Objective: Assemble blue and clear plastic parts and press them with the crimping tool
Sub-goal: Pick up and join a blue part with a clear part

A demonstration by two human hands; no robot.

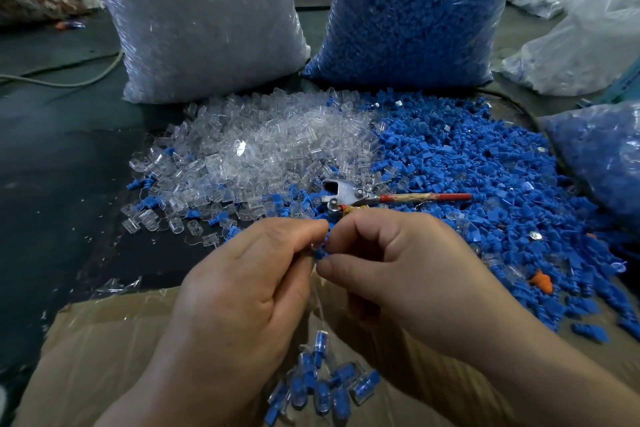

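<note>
Head view — forward and down, close over both hands

Blue part (320,251) mostly behind fingertips (323,265)

A blue part (320,251) is showing between the pinching fingertips; beyond the grip a clear heap (242,149) is glinting beside a blue heap (467,166), a red-handled silver tool (381,198) is lying, and below brown cardboard (104,340) is spreading

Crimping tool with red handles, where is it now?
Head view: the crimping tool with red handles lies unheld on the loose parts, just beyond both hands, at the clear/blue pile boundary.
</note>
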